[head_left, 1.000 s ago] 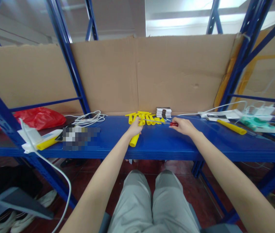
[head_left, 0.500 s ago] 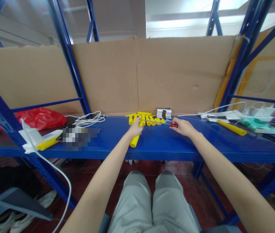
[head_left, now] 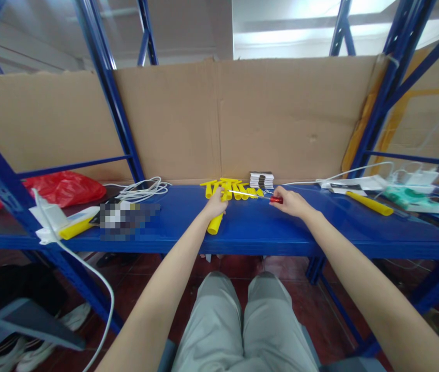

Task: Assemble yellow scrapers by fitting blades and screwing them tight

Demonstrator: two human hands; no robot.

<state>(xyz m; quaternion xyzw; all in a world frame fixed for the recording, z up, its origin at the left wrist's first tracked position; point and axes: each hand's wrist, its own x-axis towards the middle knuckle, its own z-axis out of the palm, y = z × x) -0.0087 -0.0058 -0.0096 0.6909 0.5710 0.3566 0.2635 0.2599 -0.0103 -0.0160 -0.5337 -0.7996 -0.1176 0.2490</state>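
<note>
My left hand is closed around a yellow plastic handle, whose wide round end points toward me over the blue shelf. In my right hand is a screwdriver with a red grip. Its thin metal shaft reaches left, and the tip meets the upper end of the yellow piece by my left fingers. Whether the tip sits in a screw is too small to tell. Behind my hands lie several more yellow handles in a row, with small loose bits beside them.
A banded stack of white cards stands against the cardboard panel. White cable and a red plastic bag lie left. To the right are another yellow handle and a green-and-white item. Blue posts flank the shelf.
The screwdriver's shaft catches the light more brightly and my right hand has shifted very slightly. My left hand keeps its hold on the yellow handle.
</note>
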